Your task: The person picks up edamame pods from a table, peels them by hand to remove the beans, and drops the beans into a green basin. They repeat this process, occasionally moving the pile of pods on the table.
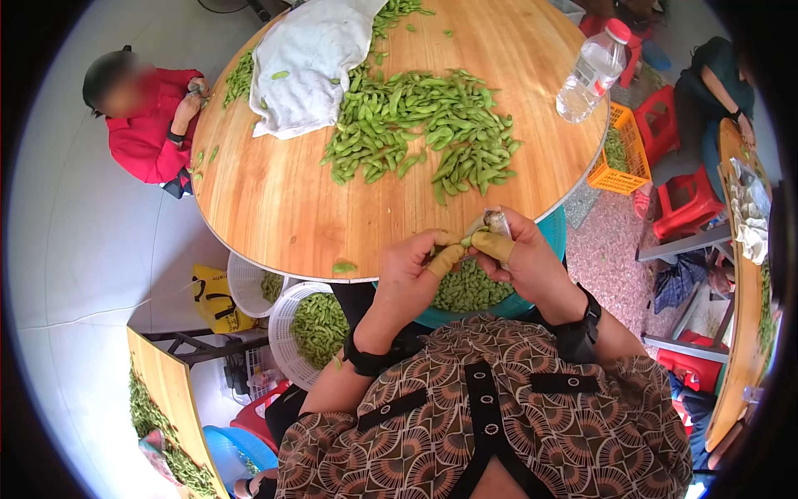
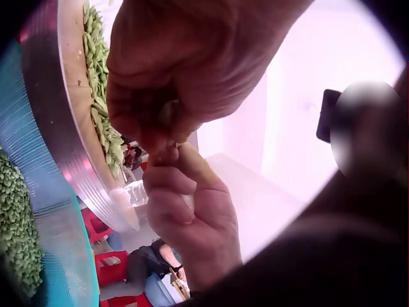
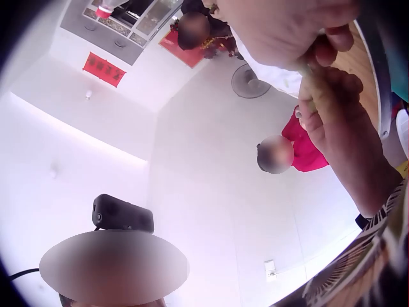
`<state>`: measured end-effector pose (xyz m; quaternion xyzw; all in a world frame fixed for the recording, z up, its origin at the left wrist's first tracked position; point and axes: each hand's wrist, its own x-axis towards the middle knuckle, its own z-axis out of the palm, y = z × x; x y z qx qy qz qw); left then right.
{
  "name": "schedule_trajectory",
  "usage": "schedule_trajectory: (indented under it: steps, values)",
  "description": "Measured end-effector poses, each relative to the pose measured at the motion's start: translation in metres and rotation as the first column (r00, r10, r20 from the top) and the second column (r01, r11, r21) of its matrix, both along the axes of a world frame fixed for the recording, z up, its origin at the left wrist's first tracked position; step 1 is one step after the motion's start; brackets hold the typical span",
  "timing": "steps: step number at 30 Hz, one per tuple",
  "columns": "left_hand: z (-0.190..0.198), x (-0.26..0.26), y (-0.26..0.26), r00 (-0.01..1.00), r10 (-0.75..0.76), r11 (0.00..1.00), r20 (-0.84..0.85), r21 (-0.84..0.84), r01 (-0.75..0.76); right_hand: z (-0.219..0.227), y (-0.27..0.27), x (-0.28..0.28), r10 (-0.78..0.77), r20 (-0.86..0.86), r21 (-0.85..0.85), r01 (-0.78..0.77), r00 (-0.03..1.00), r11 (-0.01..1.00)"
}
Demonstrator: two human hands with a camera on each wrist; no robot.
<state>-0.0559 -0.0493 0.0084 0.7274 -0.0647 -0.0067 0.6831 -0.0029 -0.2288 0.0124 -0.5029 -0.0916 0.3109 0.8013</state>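
My left hand (image 1: pixel 407 270) and right hand (image 1: pixel 532 262) meet just off the table's near edge, above a teal basket (image 1: pixel 555 241) of shelled green beans (image 1: pixel 475 289). Between the thumbs and fingertips they pinch a green soybean pod (image 1: pixel 467 241). Yellowish covers wrap both thumbs. In the left wrist view the curled fingers of the left hand (image 2: pixel 192 64) mostly hide the pod. The right wrist view has the right hand (image 3: pixel 287 29) over the left hand (image 3: pixel 339 121), fingertips together. A loose heap of unshelled pods (image 1: pixel 416 121) lies on the round wooden table (image 1: pixel 274 216).
A white cloth (image 1: pixel 303 71) covers pods at the table's far left, and a water bottle (image 1: pixel 586 79) stands at the right. White baskets (image 1: pixel 283 333) of beans sit below left. A person in red (image 1: pixel 150 137) sits left; a yellow crate (image 1: pixel 632 154) stands right.
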Motion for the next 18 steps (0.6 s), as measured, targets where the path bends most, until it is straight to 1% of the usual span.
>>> schedule_trajectory:
  steps: [1, 2, 3, 4, 5, 6, 7, 8, 9, 10, 11, 12, 13, 14, 15, 16, 17, 18]
  values:
    - [0.005, -0.001, -0.001, 1.000, 0.022, 0.999, 0.002, 0.036, -0.022, 0.000, 0.001, -0.001, 0.001, 0.001, 0.000, -0.001, 1.000, 1.000]
    - [0.004, -0.001, -0.002, 1.000, 0.023, 0.999, 0.003, 0.036, -0.023, -0.001, 0.003, -0.002, -0.048, 0.030, -0.030, 0.049, 0.998, 0.998]
    - [0.002, -0.002, -0.003, 0.996, 0.086, 0.985, 0.038, 0.147, -0.091, -0.002, 0.005, -0.004, -0.093, 0.061, -0.060, 0.097, 0.994, 0.994]
    - [0.000, -0.003, -0.005, 0.986, 0.147, 0.954, 0.082, 0.252, -0.164, 0.000, 0.005, -0.004, -0.087, 0.064, -0.059, 0.091, 0.994, 0.994]
    - [0.000, -0.005, -0.006, 0.984, 0.156, 0.952, 0.088, 0.254, -0.173, 0.003, 0.004, -0.005, -0.134, 0.137, -0.180, 0.158, 0.981, 0.971]
    - [0.000, -0.006, -0.007, 0.974, 0.200, 0.921, 0.105, 0.321, -0.223, 0.007, 0.005, -0.005, -0.171, 0.217, -0.290, 0.230, 0.961, 0.929]
    - [0.000, -0.006, -0.008, 0.962, 0.242, 0.882, 0.124, 0.385, -0.272, 0.010, 0.007, -0.006, -0.161, 0.223, -0.284, 0.222, 0.961, 0.933]
    - [0.002, -0.006, -0.009, 0.959, 0.251, 0.878, 0.130, 0.387, -0.283, 0.013, 0.008, -0.010, -0.130, 0.193, -0.258, 0.178, 0.972, 0.950]
    - [0.005, -0.006, -0.010, 0.952, 0.194, 0.887, 0.237, 0.372, -0.274, 0.015, 0.010, -0.011, -0.099, 0.163, -0.232, 0.135, 0.982, 0.963]
    - [0.007, -0.007, -0.010, 0.930, 0.135, 0.896, 0.341, 0.359, -0.261, 0.015, 0.009, -0.009, -0.092, 0.166, -0.228, 0.129, 0.982, 0.965]
    - [0.007, -0.005, -0.008, 0.929, 0.111, 0.909, 0.353, 0.341, -0.238, 0.014, 0.005, -0.005, -0.013, 0.120, -0.214, 0.039, 0.993, 0.976]
    - [0.008, -0.006, -0.006, 0.927, 0.116, 0.907, 0.357, 0.342, -0.245, 0.014, 0.002, -0.001, 0.067, 0.075, -0.196, -0.051, 0.995, 0.979]
    - [0.010, -0.007, -0.004, 0.940, 0.069, 0.916, 0.334, 0.352, -0.193, 0.015, 0.000, 0.003, 0.070, 0.079, -0.194, -0.053, 0.994, 0.979]
    - [0.011, -0.009, -0.002, 0.951, 0.022, 0.922, 0.308, 0.361, -0.138, 0.015, -0.002, 0.006, 0.149, -0.009, -0.168, -0.148, 0.989, 0.975]
    - [0.015, -0.013, 0.001, 0.951, 0.025, 0.921, 0.309, 0.363, -0.142, 0.015, -0.003, 0.008, 0.229, -0.096, -0.132, -0.241, 0.969, 0.962]
    - [0.021, -0.019, 0.004, 0.967, -0.011, 0.911, 0.253, 0.402, -0.095, 0.014, -0.003, 0.007, 0.233, -0.096, -0.131, -0.245, 0.968, 0.961]
    - [0.026, -0.025, 0.010, 0.980, -0.043, 0.898, 0.196, 0.438, -0.048, 0.011, -0.003, 0.005, 0.265, -0.041, -0.229, -0.267, 0.963, 0.936]
    - [0.030, -0.032, 0.025, 0.993, -0.042, 0.815, 0.108, 0.579, -0.028, 0.009, -0.003, 0.004, 0.300, 0.012, -0.326, -0.280, 0.954, 0.903]
